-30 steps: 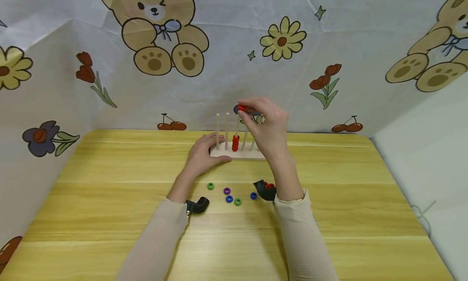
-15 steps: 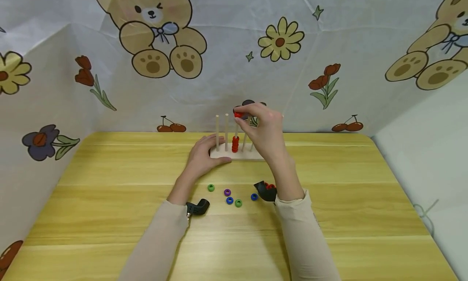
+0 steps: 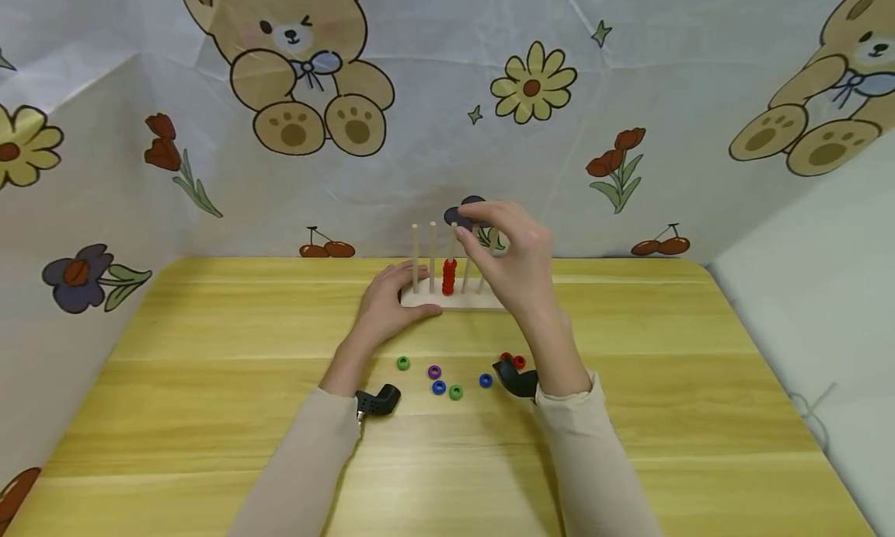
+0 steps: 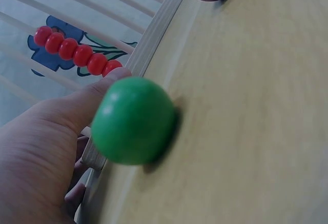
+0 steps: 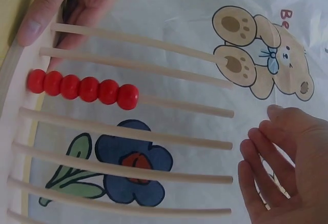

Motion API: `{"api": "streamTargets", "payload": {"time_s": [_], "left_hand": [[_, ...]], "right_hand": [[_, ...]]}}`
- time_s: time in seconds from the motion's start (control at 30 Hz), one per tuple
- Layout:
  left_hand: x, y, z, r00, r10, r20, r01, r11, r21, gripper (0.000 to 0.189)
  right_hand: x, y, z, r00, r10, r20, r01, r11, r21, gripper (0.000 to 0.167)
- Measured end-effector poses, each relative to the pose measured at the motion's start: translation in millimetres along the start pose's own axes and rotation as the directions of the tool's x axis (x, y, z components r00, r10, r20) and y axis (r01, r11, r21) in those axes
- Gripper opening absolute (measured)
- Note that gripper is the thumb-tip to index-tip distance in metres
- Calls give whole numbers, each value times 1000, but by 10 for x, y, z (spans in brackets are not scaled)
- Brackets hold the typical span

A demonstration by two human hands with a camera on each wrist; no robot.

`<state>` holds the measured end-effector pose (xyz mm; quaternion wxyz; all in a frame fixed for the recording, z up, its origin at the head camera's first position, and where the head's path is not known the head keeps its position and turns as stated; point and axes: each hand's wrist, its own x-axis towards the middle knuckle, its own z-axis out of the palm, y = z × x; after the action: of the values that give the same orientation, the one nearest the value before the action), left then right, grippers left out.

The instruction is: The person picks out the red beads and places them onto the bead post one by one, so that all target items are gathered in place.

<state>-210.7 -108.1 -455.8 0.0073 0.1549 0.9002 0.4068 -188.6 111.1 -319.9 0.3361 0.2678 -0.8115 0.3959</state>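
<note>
My left hand (image 3: 388,300) grips the left end of a pale wooden base (image 3: 464,301), thumb along the front and fingers behind. Several upright pegs (image 5: 187,106) rise from this base. One peg carries a stack of several red beads (image 5: 89,89), resting on one another down to the base; the stack also shows in the left wrist view. Just right of that peg's top is my right hand (image 3: 513,257), thumb and forefinger apart with nothing between them. In the right wrist view its fingers (image 5: 266,170) are loosely bent, clear of the peg tips.
On the table in front of the base lie green beads (image 4: 134,121), a purple bead (image 3: 434,377), blue beads (image 3: 485,385) and red beads (image 3: 519,367) near my right wrist. A printed cloth (image 3: 433,47) hangs behind the table. Black camera mounts (image 3: 377,401) sit at both wrists.
The red bead pinched in my right hand at the peg's top has been let go and now tops the stack. The right thumb and forefinger have parted. My left hand stays put.
</note>
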Motion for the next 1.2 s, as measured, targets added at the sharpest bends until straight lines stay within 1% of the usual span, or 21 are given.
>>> {"api": "streamTargets", "payload": {"time_s": [0.1,0.23,0.3,0.37,0.43,0.5,0.6,0.67,0.77,0.9,1.0,1.1,1.2], "left_hand": [[-13,-2,-4,1000,-16,2,16,1000,6,72],[-14,12,-11,1000,-27,5,27,1000,7,73],[-14,12,-10,999,-34,4,33,999,6,73],[-17,13,-11,999,-43,3,43,999,5,73],[-22,14,-12,999,-51,6,51,999,7,72],[-23,9,-10,999,-51,8,50,999,9,72],[-20,13,-6,999,-45,15,45,999,7,72],[-18,12,1,999,-42,16,42,999,7,72],[-9,6,12,999,-39,6,39,999,7,72],[-18,-17,20,999,-39,-5,40,999,13,72],[-22,-24,28,999,-43,-2,43,999,18,72],[-17,-20,36,999,-45,0,45,999,18,72],[-7,-11,40,999,-40,-2,40,999,16,73]], "right_hand": [[-55,3,-60,1000,-6,-13,6,1000,21,21],[-165,36,-179,999,27,18,-28,999,29,21],[-229,64,-246,997,55,62,-57,998,21,21],[-304,95,-307,988,90,123,-92,996,12,21],[-389,128,-363,973,128,193,-130,991,1,21],[-474,158,-421,951,164,264,-167,986,-9,22],[-598,210,-508,911,203,358,-208,978,-26,22],[-676,235,-567,879,233,417,-235,971,-46,24],[-785,300,-642,819,262,510,-263,962,-72,28],[-898,386,-709,725,290,624,-322,944,-64,35],[-947,427,-748,663,313,680,-379,924,-56,41],[-974,464,-756,616,329,715,-409,910,-66,44],[-992,498,-738,571,343,746,-430,899,-84,44]]}}
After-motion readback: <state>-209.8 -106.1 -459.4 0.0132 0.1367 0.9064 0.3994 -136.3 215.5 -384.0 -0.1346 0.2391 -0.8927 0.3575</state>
